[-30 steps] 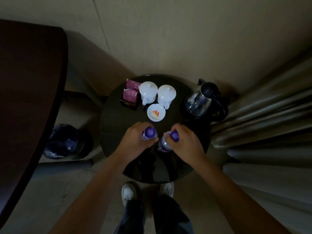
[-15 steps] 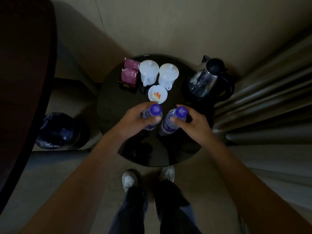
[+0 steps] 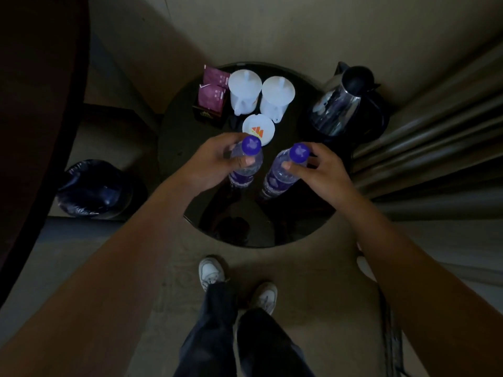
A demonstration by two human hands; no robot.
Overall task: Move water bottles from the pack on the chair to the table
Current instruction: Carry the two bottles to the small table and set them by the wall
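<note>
Purple-capped clear bottles (image 3: 280, 172) stand on the table (image 3: 272, 227); both hands' fingers (image 3: 285, 165) grip them.

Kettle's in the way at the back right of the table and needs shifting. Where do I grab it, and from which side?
Judging by its pose, take the kettle by its black handle, which seems to curve down the right of the steel body, so come in from the right with the right hand. The spout points back-left and the shiny wall offers no grip. That hand holds a bottle now; release it first.
</note>
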